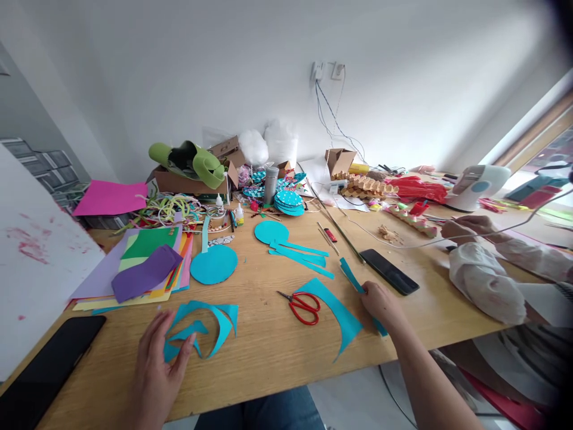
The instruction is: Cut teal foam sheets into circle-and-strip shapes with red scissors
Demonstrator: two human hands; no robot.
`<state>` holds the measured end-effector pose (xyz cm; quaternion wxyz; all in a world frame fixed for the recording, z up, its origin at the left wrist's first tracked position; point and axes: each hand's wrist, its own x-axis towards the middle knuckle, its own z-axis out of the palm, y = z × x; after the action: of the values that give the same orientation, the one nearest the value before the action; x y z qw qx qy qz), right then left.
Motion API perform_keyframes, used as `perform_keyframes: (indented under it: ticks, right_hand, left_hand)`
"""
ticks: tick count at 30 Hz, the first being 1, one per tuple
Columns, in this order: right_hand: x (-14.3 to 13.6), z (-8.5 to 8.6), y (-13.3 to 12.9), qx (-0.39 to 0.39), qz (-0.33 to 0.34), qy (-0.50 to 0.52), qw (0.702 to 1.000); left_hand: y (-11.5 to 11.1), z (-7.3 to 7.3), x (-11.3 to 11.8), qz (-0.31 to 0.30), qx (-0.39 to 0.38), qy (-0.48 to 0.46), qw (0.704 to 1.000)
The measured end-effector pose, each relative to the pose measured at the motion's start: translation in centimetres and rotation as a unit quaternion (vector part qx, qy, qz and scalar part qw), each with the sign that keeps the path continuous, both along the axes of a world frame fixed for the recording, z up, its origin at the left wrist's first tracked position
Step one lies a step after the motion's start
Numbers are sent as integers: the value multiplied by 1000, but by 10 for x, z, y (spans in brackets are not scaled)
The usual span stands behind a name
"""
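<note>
Near the table's front left, my left hand (161, 352) rests with thumb and fingers apart beside curved blue paper offcuts (222, 334), touching their left side. My right hand (380, 301) is closed around a narrow blue paper strip (351, 275), whose ends stick out above and below the fist. Red-handled scissors (305, 307) lie between the hands, against a curved blue scrap (342, 316). Farther back are a blue paper disc with a strip (213, 264) and another blue disc (271, 232) with several loose strips (304, 257) at its lower right.
Black phones lie at the front left (54, 364) and right of centre (389, 272). Coloured paper sheets (147, 269) are stacked at left. Craft supplies and a cardboard box (179, 183) line the wall. Another person's hands and pale sleeves (486, 280) are at right.
</note>
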<state>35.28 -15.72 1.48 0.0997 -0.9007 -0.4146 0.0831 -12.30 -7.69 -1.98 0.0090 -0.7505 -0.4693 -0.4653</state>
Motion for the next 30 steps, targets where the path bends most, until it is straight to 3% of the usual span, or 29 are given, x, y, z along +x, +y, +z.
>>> perform_keyframes:
  ticks: [7,11,13,16,23,30]
  right_hand:
    - [-5,19,-7,54,55,177,981]
    - [-17,28,0,85,89,321,939]
    - [-24,34,12,78,137,358,920]
    - [-32,41,42,56,227,329,915]
    - [-41,32,118,3,265,247,932]
    - [-37,18,134,-78,260,188,944]
  left_hand:
    - [-26,32,23,57,97,26,993]
    - [-31,44,52,4,79,8,997]
    - [-28,46,66,-44,53,-4,998]
    - [-22,48,84,-124,20,-12,992]
    - [-17,48,105,-187,-28,12,982]
    - [-10,38,106,-190,-82,42,977]
